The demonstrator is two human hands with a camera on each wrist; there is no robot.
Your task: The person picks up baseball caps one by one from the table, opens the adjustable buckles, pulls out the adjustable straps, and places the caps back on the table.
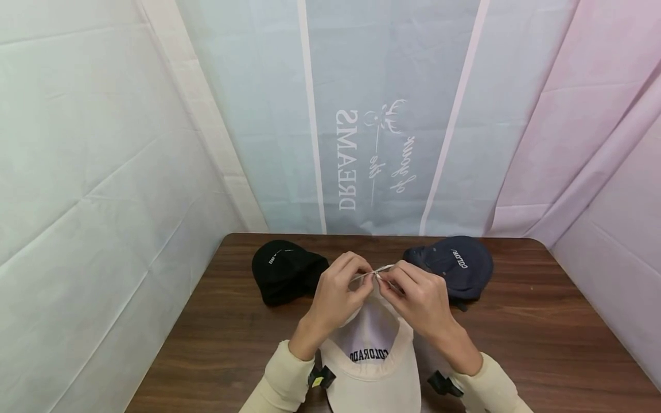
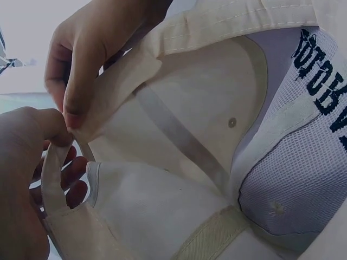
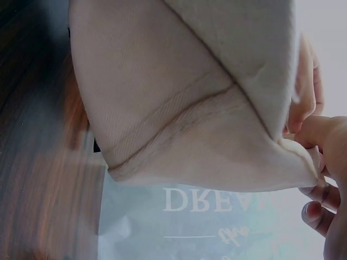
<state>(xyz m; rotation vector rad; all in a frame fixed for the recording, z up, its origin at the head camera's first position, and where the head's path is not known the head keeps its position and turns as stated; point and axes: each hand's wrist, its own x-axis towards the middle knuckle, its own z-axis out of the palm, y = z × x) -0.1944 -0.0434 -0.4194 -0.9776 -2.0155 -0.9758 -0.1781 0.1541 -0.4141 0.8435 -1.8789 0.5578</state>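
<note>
A cream baseball cap [image 1: 374, 387] is held with its brim toward me and its opening up, the dark word COLORADO showing on the inside. At its back, my left hand [image 1: 335, 295] pinches the narrow closure strap [image 2: 53, 176] between thumb and fingers. My right hand [image 1: 426, 295] pinches the strap end close beside it, the fingertips of both hands nearly meeting. In the left wrist view the strap forms a loop by the left fingers, and the cap's mesh lining [image 2: 287, 168] shows. The right wrist view has the cap's outer crown [image 3: 162, 97] hiding part of the hands.
A black cap [image 1: 284, 272] lies on the brown wooden table [image 1: 532, 321] at back left. A navy cap [image 1: 459, 267] lies at back right, partly behind the right hand. Fabric curtains [image 1: 392, 69] with mirrored lettering hang behind the table, and white cloth walls [image 1: 103, 189] flank it.
</note>
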